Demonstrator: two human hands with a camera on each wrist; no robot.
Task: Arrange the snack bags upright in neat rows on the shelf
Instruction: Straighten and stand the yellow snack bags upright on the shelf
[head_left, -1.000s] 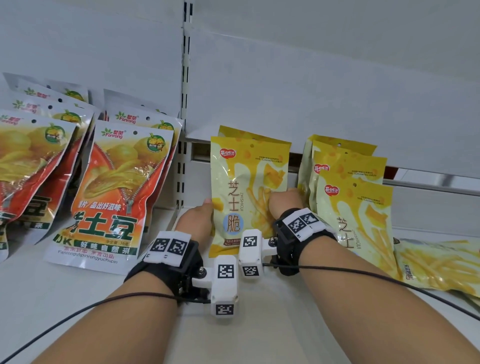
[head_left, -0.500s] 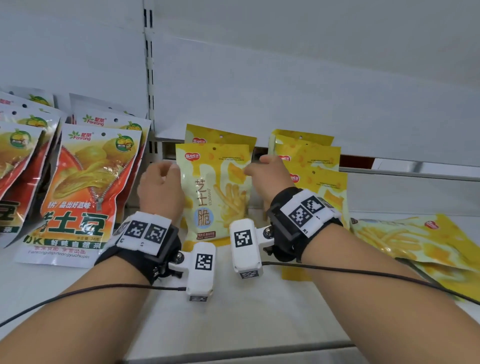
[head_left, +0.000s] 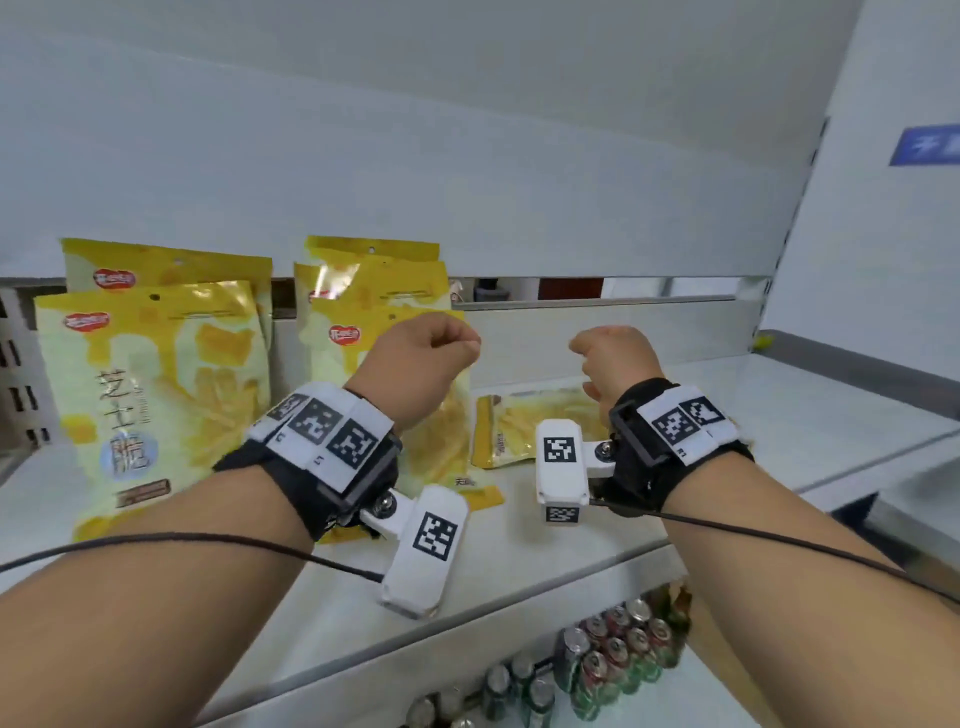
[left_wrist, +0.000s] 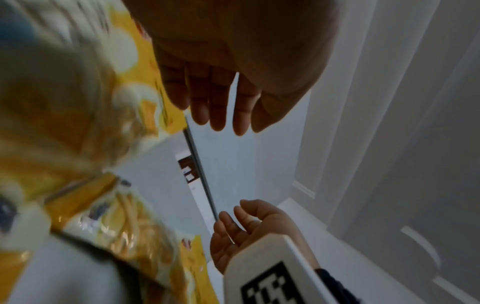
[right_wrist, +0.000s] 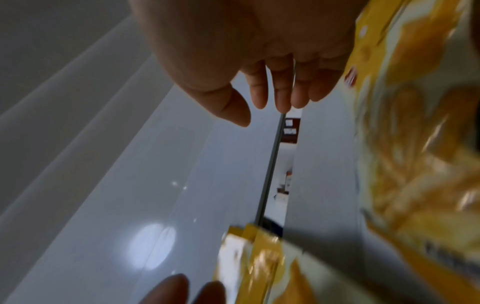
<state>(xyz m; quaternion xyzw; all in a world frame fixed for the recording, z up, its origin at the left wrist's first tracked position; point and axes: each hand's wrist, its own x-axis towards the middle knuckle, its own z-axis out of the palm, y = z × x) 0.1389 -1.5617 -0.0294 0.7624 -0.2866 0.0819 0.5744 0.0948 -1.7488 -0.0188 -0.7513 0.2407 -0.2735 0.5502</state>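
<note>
From the head view our left hand (head_left: 415, 364) and right hand (head_left: 613, 358) hover empty above the shelf (head_left: 571, 561), beside upright bags (head_left: 156, 395) and a flat bag (head_left: 519, 426). Only the wrist views show each grip loose, fingers (left_wrist: 215, 107) relaxed, holding nothing.

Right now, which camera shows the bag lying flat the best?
The head view: the flat bag lies whole on the shelf, partly behind the right hand. The right wrist view shows only a blurred end of it; the left wrist view shows it blurred too.
</note>
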